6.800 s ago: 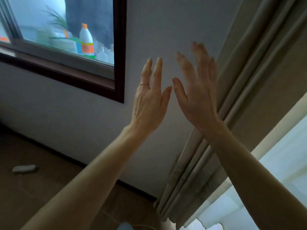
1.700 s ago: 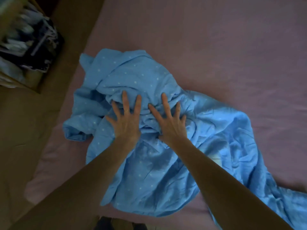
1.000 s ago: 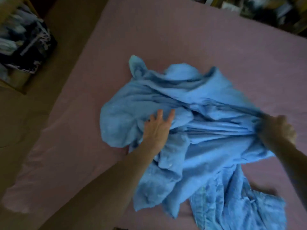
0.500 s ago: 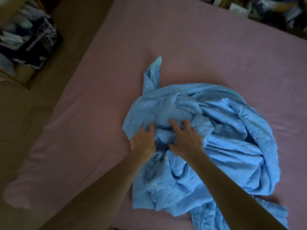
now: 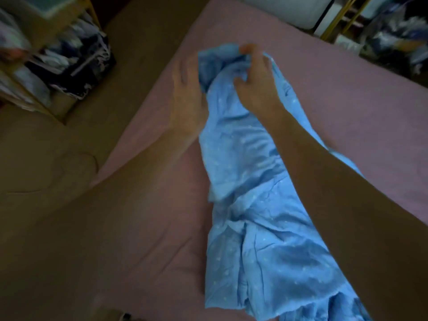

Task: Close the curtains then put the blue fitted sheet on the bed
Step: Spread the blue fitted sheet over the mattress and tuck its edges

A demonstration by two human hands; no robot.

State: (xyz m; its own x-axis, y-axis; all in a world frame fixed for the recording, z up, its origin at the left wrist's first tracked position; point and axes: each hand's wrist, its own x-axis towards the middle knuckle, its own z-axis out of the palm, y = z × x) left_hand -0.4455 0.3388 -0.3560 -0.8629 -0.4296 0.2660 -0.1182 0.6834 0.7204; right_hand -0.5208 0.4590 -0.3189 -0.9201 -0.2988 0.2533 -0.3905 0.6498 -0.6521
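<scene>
The blue fitted sheet (image 5: pixel 252 205) was bunched into one long rope down the middle of the bed (image 5: pixel 347 93), top end lifted, the rest trailing back toward the person. The right hand (image 5: pixel 254 82) was curled around the top of the bunch, fingers closed on fabric. The left hand (image 5: pixel 187 89) was pressed against the same bunch from the other side; it was too blurry to say if it was actually gripping or just flat against it. So the two hands were close together, with the cloth between them.

My take on doing this bit well: don't yank the whole wad. I'd feel along the edge for the elastic seam and find a proper corner pocket first, then walk it to a mattress corner. The pink cover underneath looked like it could drag and wrinkle, so I'd lift rather than slide.

Count: one blue sheet, one bed, two hands, one cluttered shelf (image 5: pixel 58 56) off to the left on the floor side.
</scene>
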